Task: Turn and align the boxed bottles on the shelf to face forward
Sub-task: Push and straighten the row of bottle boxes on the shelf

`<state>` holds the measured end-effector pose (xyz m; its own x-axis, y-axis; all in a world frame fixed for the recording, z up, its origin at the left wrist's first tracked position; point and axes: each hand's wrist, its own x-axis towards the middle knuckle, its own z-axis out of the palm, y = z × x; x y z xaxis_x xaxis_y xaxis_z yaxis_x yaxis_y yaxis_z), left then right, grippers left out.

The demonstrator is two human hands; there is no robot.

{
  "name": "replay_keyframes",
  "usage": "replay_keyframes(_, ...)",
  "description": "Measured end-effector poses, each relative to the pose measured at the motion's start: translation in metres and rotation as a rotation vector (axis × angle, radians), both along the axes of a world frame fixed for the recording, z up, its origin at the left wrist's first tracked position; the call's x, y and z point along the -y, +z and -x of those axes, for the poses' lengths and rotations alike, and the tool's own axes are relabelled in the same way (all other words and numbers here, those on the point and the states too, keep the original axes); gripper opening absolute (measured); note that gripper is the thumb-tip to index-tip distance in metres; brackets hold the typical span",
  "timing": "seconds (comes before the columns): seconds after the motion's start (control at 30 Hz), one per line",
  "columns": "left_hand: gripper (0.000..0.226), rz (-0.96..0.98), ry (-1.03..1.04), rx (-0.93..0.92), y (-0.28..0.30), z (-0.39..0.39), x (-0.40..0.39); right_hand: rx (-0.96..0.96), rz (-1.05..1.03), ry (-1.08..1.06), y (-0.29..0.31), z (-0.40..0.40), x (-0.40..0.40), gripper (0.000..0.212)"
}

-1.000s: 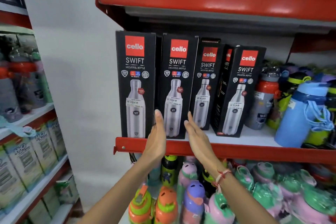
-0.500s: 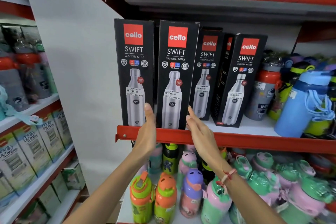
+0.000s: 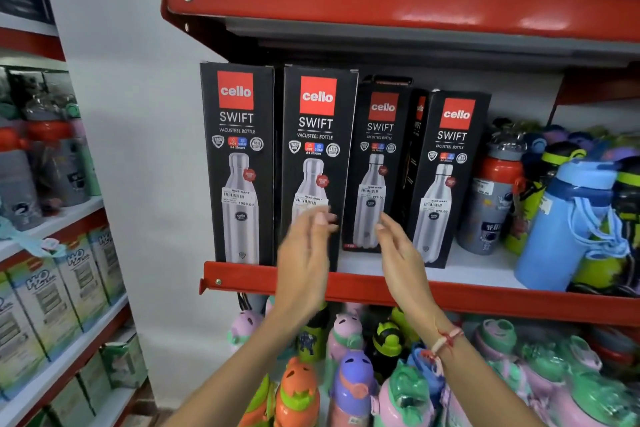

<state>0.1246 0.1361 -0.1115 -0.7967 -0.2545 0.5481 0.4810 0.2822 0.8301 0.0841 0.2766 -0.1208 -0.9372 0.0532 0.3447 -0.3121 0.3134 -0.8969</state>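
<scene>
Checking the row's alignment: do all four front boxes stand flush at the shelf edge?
No: the third box sits further back than the first box.

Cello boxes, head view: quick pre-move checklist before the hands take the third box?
1. Both hands free: ok. Left hand and right hand are open, holding nothing.
2. First box faces forward at the shelf lip: ok.
3. Second box faces forward at the lip: ok; its base is hidden by the left hand.
4. Third box in line with the first two: not ok, it sits further back.
5. Fourth box squared up: not ok, turned so its side panel shows.
6. Hands touching the third box: cannot tell; the left hand is blurred.
</scene>
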Motion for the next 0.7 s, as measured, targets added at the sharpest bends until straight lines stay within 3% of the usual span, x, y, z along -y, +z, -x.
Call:
replay_keyframes(0.13,0.062,0.045,-0.267,0.227,-0.009,0.027,-0.054,0.140,0.096,0.014,-0.002,0.029,-0.014,0.053)
replay_keyframes(0.3,0.097,-0.089,-0.155,0.434,-0.012,0.068,-0.076,0.257,0.143,0.062,-0.002,0.055,-0.016,0.060)
replay_keyframes(0.43,0.098,-0.076,-0.118,0.513,-0.009,0.080,-0.076,0.255,0.135,0.098,0.001,0.061,-0.015,0.058)
replay_keyframes(0.7,0.093,-0.003,-0.090,0.473,-0.012,0.047,-0.072,0.231,0.005,0.124,-0.009,0.033,-0.030,0.064)
